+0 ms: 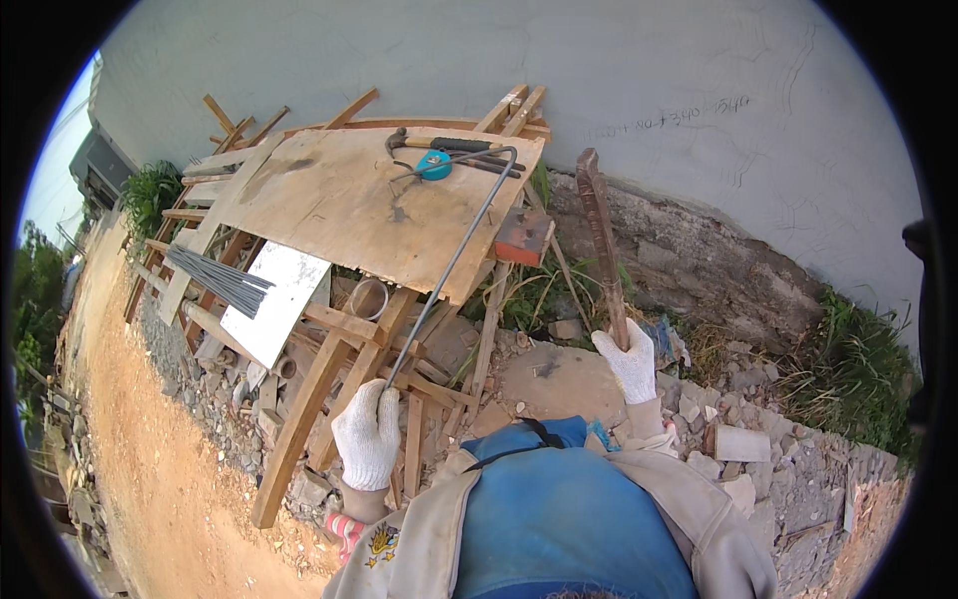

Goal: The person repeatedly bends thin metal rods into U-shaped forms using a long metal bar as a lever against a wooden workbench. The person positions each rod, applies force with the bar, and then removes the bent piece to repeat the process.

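My left hand (367, 435), in a white knit glove, is closed round the near end of a thin grey steel rod (451, 264). The rod slants up across the wooden board (329, 190), and its far end bends into a hook. In my right hand (629, 361), also gloved in white, stands a rusty brown metal bar (602, 235), angled at its top. By the rod's hooked end lie a claw hammer (449, 144) with a black and yellow handle and a teal tape measure (434, 166). A reddish block (524, 237) sits at the board's right end.
Left of the board, a bundle of grey rods (222, 280) rests over a white panel (274, 299). Timber legs (299, 429) stick out toward me. Rubble (743, 479) and weeds (848, 369) cover ground to the right. A grey wall (599, 70) rises behind; a dirt road (150, 429) runs left.
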### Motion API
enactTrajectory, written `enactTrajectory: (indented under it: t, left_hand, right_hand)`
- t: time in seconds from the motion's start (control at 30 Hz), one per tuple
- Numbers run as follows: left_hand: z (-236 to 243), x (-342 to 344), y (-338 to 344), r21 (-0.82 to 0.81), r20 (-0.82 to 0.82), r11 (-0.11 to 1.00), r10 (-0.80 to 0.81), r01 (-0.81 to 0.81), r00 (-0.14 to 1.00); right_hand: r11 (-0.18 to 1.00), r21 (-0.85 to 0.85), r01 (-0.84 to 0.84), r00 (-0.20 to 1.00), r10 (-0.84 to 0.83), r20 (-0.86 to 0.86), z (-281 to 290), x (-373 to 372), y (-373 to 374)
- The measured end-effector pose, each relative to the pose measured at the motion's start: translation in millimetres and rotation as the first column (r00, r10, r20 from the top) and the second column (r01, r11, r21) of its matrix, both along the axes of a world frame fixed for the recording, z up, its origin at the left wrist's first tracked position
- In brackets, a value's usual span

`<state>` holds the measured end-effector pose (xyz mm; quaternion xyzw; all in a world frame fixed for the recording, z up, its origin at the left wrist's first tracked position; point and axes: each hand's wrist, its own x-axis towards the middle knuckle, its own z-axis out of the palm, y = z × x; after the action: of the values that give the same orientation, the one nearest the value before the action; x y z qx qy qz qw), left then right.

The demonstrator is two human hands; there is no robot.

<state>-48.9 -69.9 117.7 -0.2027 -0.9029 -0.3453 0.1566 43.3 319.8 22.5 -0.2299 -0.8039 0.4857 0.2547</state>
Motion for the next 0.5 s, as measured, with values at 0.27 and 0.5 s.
enactTrajectory:
  t: [0.27,0.5]
  left_hand:
    - [105.0,53.4,-77.9,0.015,-0.477,0.867,0.444,-0.498,0.759]
    - [85.6,67.0,-57.0,0.279,0.009,0.891,0.371,-0.358,0.929]
  right_hand:
    - [0.926,-0.218,-0.307,0.928,0.242,-0.283,102.0,-91.6,47.3]
    - [0.868,0.038,-0.495,0.808,0.477,-0.345,110.3,-161.9,80.9]
